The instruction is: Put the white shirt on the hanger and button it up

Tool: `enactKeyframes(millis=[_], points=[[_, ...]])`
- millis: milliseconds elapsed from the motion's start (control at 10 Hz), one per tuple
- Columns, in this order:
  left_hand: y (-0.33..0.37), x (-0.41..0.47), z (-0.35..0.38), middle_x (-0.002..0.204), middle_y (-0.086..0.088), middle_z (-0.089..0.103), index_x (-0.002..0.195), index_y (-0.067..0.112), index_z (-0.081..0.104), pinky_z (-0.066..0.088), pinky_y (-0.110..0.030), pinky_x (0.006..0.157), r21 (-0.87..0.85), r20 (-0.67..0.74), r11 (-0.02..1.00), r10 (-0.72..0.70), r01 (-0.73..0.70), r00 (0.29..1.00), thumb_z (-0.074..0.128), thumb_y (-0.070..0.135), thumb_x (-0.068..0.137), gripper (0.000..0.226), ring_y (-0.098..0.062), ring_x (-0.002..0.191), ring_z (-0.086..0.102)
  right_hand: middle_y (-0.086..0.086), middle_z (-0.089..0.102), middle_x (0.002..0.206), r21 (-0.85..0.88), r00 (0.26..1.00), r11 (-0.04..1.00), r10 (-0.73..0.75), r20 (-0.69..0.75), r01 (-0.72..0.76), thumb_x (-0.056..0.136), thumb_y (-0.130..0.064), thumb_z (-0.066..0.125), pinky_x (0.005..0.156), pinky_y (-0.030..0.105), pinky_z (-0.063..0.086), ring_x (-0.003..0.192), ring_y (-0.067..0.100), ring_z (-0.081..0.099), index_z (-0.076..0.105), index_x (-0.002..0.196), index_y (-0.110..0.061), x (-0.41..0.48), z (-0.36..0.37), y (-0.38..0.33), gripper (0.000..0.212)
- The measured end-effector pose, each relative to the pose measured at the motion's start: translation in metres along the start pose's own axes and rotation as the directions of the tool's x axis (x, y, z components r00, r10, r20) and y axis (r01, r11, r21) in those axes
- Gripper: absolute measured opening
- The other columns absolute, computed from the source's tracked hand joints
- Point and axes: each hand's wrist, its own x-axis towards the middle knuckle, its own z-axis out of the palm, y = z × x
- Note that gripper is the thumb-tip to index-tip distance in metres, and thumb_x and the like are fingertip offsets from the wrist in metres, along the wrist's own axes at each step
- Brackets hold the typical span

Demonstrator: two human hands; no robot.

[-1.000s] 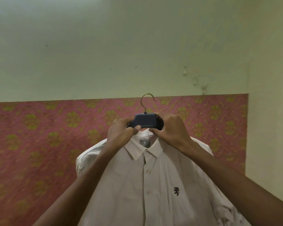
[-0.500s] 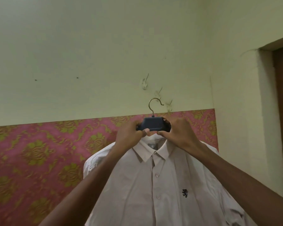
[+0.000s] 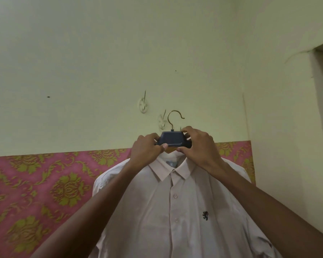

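A white collared fabric shirt (image 3: pixel 175 220) was held up in the air in front of a pale green painted wall (image 3: pixel 101 53), its front turned toward the camera. It was draped over a dark blue plastic hanger (image 3: pixel 172 139), of which only the centre block and a curved brass-coloured metal hook (image 3: pixel 171 118) were shown. The hanger's shoulders were hidden under the cloth.

The left grip (image 3: pixel 147 148) was closed on the left end of the block, thumb beneath and fingers curled over the top. The right grip (image 3: pixel 198 144) was closed on the right end in the same way.

The placket was shut, with two small pale buttons (image 3: pixel 175 196) seen below the collar. A small black embroidered emblem (image 3: pixel 205 215) was carried on the chest. Two round white wall hooks (image 3: pixel 143 105) were fixed to the wall, the nearer one just beside the metal hook. A band of pink wallpaper with a gold floral pattern (image 3: pixel 45 183) was spread across the lower wall.
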Motion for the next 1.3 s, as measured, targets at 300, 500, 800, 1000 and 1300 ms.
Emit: enactKeyframes(millis=[300,500,800,1000,1300], points=[[0.013,0.019,0.037,0.104,-0.003,0.067,0.113,0.021,0.064,0.053,-0.039,0.09,0.025,0.039,0.992,-0.126,0.125,0.991,0.062,0.037,0.088,0.03,-0.023,0.094,0.062,-0.001,0.074,0.105,0.143,0.999,0.989,0.015,0.04,-0.021,0.066,-0.034,0.087,0.079,0.027,0.055,0.086,0.016,0.071,0.066,0.117,-0.022,0.009,0.018,0.051,0.057],[0.015,0.013,0.059,0.084,-0.004,0.062,0.084,0.016,0.062,0.044,-0.029,0.072,0.042,0.134,0.986,-0.163,0.159,0.977,0.062,0.024,0.088,0.009,-0.021,0.08,0.056,-0.001,0.075,0.093,0.182,0.994,0.983,0.003,0.108,-0.023,0.061,-0.036,0.085,0.072,0.033,0.059,0.077,0.017,0.069,0.071,0.109,-0.023,-0.006,0.034,0.073,0.052],[0.014,0.016,0.072,0.072,-0.006,0.057,0.063,0.019,0.053,0.036,-0.029,0.062,0.137,0.085,0.964,-0.24,0.227,0.967,0.058,0.027,0.09,0.029,-0.021,0.069,0.051,0.002,0.07,0.074,0.161,0.985,0.987,0.003,0.173,-0.031,0.066,-0.033,0.078,0.056,0.025,0.038,0.064,0.02,0.06,0.067,0.081,-0.02,-0.006,0.045,0.082,0.023],[0.012,0.008,0.077,0.067,0.001,0.055,0.075,0.015,0.058,0.036,-0.028,0.057,0.177,-0.134,0.961,-0.192,0.214,0.972,0.068,0.041,0.082,0.029,-0.015,0.061,0.047,0.004,0.07,0.096,0.145,0.99,0.989,-0.031,0.137,0.011,0.075,-0.029,0.075,0.065,0.027,0.044,0.085,0.024,0.065,0.068,0.11,-0.019,-0.017,0.046,0.082,0.037],[0.008,-0.022,0.065,0.089,0.005,0.062,0.101,0.019,0.06,0.052,-0.033,0.073,-0.108,-0.244,0.99,-0.111,0.087,0.963,0.066,0.03,0.086,0.02,-0.01,0.08,0.058,0.0,0.068,0.106,0.335,0.996,0.942,0.015,-0.084,0.014,0.081,-0.029,0.072,0.082,0.031,0.052,0.098,0.018,0.059,0.066,0.113,-0.017,-0.028,0.04,0.079,0.035]])
